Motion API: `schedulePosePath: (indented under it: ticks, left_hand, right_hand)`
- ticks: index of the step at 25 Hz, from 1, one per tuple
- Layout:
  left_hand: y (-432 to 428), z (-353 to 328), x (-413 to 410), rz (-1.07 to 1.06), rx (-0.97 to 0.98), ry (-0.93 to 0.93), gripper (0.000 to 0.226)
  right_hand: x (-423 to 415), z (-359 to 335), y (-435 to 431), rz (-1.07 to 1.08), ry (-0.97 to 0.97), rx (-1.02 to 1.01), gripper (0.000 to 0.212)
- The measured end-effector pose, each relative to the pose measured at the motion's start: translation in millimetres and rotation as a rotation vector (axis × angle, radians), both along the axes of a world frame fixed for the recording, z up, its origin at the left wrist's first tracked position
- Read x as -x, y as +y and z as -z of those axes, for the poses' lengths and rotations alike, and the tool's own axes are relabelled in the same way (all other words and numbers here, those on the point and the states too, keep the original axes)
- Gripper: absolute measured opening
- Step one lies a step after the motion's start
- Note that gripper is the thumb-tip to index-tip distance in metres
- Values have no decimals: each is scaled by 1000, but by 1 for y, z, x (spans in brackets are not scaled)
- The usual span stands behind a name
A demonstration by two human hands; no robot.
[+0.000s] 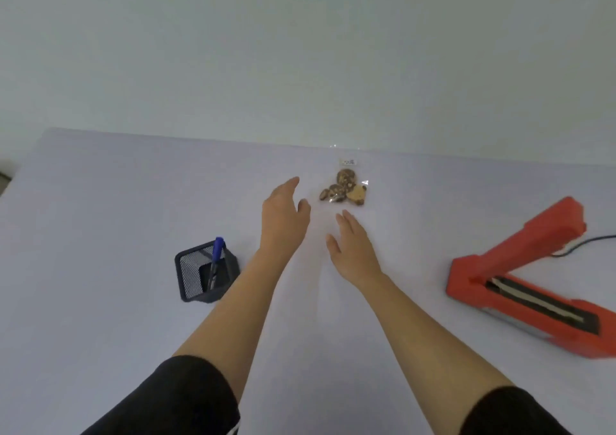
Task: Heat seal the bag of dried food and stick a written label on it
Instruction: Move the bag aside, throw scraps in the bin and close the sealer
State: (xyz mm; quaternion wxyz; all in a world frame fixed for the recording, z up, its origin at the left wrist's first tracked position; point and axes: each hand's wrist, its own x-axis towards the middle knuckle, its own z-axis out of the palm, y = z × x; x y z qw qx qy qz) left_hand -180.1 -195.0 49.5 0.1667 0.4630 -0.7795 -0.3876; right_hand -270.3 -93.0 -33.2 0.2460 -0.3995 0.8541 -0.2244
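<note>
- A black pen holder [206, 271] of fine wire mesh, square and open-topped, is standing left of the arms. A pen [217, 254] with a blue cap is leaning inside it, its lower barrel blurred behind the mesh.
- The left hand [283, 214] is hovering near the bag's left side, fingers straight and close together, thumb apart, holding nothing. Whether it is touching the cloth cannot be told.
- The bag of dried food [343, 189] is lying flat near the table's far edge, between and just beyond the two hands. Its clear film is glinting at the corners, and brown, lumpy, rounded pieces are showing through. Its outline is hard to trace.
- A white slip [347, 161] with dark marks is sitting at the bag's far end, too small to read.
- The right hand [353, 248] is lying just short of the bag, fingers straight, thumb spread, gripping nothing.
- A red plastic heat sealer [520, 281] is resting to the right with its blocky lid raised, exposing a pale strip in a black bed. Its near end is cut off by the frame, and a dark cable [586, 244] is trailing out of the frame.
- Black sleeves [186, 398] are covering the upper arms.
- The table [100, 218] is wearing a smooth pale lilac cover against a plain pale wall [300, 51].
</note>
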Motion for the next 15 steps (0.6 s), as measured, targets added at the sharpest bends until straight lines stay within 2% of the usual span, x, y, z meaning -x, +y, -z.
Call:
schedulePosePath:
  ticks: [2, 4, 6, 8, 10, 13, 15]
  left_hand:
    - [12, -10, -37, -4, 158, -58, 46]
    - [21, -8, -75, -82, 298, -232, 55]
    - [25, 0, -105, -205, 217, -466, 79]
    - [23, 12, -123, -308, -9, -559, 95]
    - [20, 22, -128, -333, -85, -550, 95]
    - [10, 28, -115, -308, 0, -437, 83]
    - [-4, 28, -88, -242, 26, -353, 83]
  right_hand:
    - [-33, 7, 11, -134, 45, -115, 59]
    - [-55, 16, 18, -202, 90, -214, 62]
    - [-64, 21, 19, -208, 124, -275, 65]
    - [-67, 25, 17, -205, 145, -281, 65]
    - [-69, 28, 20, -209, 157, -265, 66]
    - [-69, 36, 26, -223, 205, -245, 67]
    - [-69, 40, 26, -211, 228, -214, 71]
